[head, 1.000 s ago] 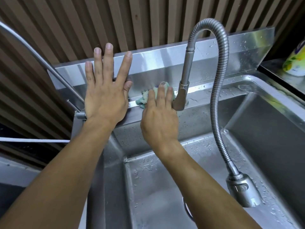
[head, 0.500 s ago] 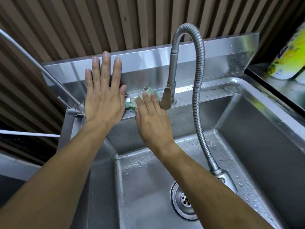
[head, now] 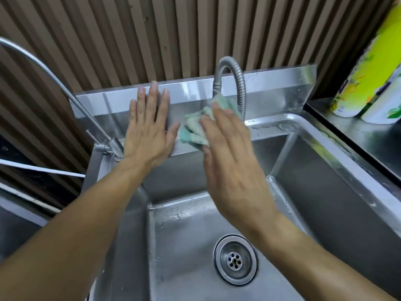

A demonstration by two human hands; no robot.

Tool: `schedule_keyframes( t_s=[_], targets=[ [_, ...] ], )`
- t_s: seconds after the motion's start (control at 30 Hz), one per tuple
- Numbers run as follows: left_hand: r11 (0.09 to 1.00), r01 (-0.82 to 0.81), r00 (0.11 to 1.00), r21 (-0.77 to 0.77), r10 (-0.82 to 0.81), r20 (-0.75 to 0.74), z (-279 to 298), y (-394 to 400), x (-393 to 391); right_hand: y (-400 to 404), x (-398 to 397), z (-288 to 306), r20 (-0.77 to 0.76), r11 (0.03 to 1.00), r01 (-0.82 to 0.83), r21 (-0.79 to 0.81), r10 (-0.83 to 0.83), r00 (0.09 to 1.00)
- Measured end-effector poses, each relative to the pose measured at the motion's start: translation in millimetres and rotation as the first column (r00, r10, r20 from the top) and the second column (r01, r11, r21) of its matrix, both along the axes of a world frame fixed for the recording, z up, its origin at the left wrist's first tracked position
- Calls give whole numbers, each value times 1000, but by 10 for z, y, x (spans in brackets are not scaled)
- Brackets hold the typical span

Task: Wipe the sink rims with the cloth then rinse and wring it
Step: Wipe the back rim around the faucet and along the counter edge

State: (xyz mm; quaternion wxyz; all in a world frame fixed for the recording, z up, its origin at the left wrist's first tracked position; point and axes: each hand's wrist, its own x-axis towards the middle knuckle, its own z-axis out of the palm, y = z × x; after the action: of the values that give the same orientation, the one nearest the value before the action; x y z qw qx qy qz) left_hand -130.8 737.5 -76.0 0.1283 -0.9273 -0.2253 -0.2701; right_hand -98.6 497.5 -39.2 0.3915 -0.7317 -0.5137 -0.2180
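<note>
Head view looks down into a steel sink (head: 338, 161), and both of the person's hands work at its back edge in the middle of the frame. Left hand (head: 147, 131) lies flat with straight, slightly spread fingers (head: 154, 98) against the upright steel backsplash (head: 271, 88); it holds nothing and looks placed there as a brace, so the body can lean forward over the basin. Right hand (head: 230, 157) has its fingers nearly straight and laid over the cloth (head: 195, 131), a crumpled green and pale rag, pressing it toward the back rim and the lower backsplash just right of the left thumb. Whether the thumb is tucked under the rag I cannot tell, since the back of the hand hides it. The cloth sits bunched under the fingertips instead of spread out, which suits scrubbing a narrow ledge. It is close to the base of the flexible faucet (head: 238, 83), whose ribbed hose arches above it in the upper centre; that corner likely collects grime, so the wipe concentrates there. Water drops lie on the right rim, so I judge that part is not yet wiped. The drain (head: 235, 259) shows open at lower centre, ready for the rinse. Two printed bottles (head: 366, 68) stand on the desk (head: 368, 135) at the upper right, well apart from the hands.
</note>
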Motion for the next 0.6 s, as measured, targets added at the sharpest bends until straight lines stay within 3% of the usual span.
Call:
schedule_keyframes(
  t_s=[0.17,0.33,0.47,0.6],
  targets=[
    [996,89,996,8,-89,21,239,-249,356,-549,504,154,66,980,159,118,-167,984],
    [999,40,999,-11,-41,-19,149,-197,515,-209,1269,-5,23,970,195,144,-201,979],
    [998,27,1000,61,-28,12,62,-150,557,433,1707,-133,87,995,94,19,-95,992],
    [993,0,998,114,-8,62,-7,-128,607,800,1946,-301,369,982,80,-171,-12,929]
  ],
)
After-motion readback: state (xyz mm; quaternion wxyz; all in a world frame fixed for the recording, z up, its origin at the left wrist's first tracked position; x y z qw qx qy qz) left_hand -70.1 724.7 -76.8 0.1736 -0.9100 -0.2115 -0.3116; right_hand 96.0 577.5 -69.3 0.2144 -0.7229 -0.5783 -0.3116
